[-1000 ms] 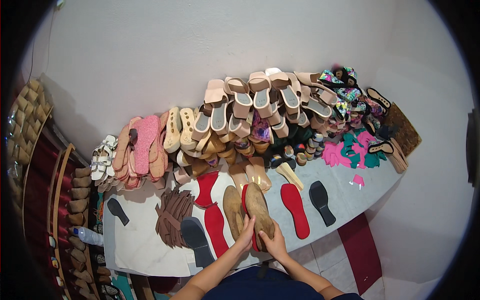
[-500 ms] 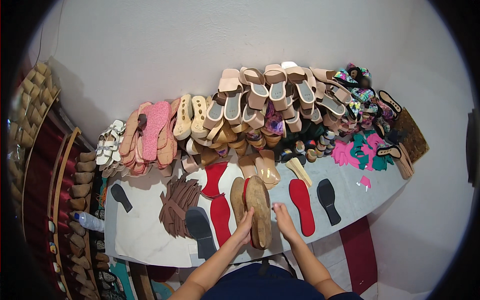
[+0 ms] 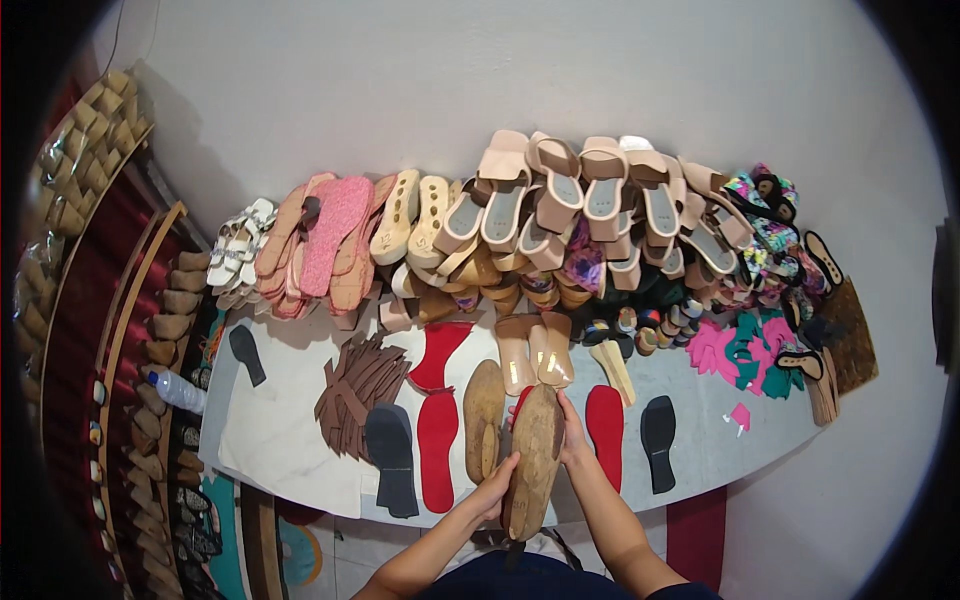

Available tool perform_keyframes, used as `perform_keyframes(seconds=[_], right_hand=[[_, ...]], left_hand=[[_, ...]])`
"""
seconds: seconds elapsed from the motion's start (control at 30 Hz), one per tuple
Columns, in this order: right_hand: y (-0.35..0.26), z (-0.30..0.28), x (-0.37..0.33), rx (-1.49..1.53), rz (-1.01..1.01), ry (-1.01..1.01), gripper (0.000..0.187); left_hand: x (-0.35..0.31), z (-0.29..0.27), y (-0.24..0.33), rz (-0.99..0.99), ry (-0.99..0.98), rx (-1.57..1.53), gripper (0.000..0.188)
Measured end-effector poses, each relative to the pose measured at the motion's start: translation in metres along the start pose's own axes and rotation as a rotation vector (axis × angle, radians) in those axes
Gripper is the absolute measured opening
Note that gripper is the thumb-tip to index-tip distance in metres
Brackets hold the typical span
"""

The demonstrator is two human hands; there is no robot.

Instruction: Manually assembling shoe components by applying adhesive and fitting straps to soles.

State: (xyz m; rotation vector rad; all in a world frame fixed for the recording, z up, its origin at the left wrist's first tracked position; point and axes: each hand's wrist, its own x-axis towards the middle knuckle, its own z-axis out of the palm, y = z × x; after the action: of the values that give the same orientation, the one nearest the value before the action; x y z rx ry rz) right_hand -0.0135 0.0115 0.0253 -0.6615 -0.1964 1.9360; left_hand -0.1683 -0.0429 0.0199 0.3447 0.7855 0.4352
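Note:
Over the table's front edge I hold a brown wooden shoe last lengthwise, its broad face up. My left hand grips its lower left side, and my right hand wraps round its upper right side. A bit of red material shows at the last's upper left edge; the rest of it is hidden underneath. Just left lies a second wooden last. Red insoles lie on both sides, one left and one right. A red cut piece rests above the left insole.
Black soles lie left and right on the table. Brown strips are heaped at left. Piled sandals line the wall, with pink and green scraps at right. A shelf of lasts stands left.
My right hand, apart from the last before, has closed on its right side. The last has come lower, toward me, and its red edge shows less. The whole view has shifted slightly.

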Motion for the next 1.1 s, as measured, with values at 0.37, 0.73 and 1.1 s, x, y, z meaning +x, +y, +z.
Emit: perform_keyframes(seconds=[0.37, 0.73, 1.1], right_hand=[[0.027, 0.016, 0.046, 0.000, -0.001, -0.121, 0.055], [0.077, 0.085, 0.112, -0.656, -0.160, 0.175, 0.057], [0.120, 0.065, 0.176, -2.446, -0.552, 0.341, 0.025]], left_hand=[[-0.017, -0.037, 0.028, 0.031, -0.169, -0.120, 0.067], [-0.067, -0.122, 0.105, 0.071, -0.220, -0.134, 0.070], [-0.090, -0.221, 0.132, 0.126, -0.310, -0.228, 0.075]])
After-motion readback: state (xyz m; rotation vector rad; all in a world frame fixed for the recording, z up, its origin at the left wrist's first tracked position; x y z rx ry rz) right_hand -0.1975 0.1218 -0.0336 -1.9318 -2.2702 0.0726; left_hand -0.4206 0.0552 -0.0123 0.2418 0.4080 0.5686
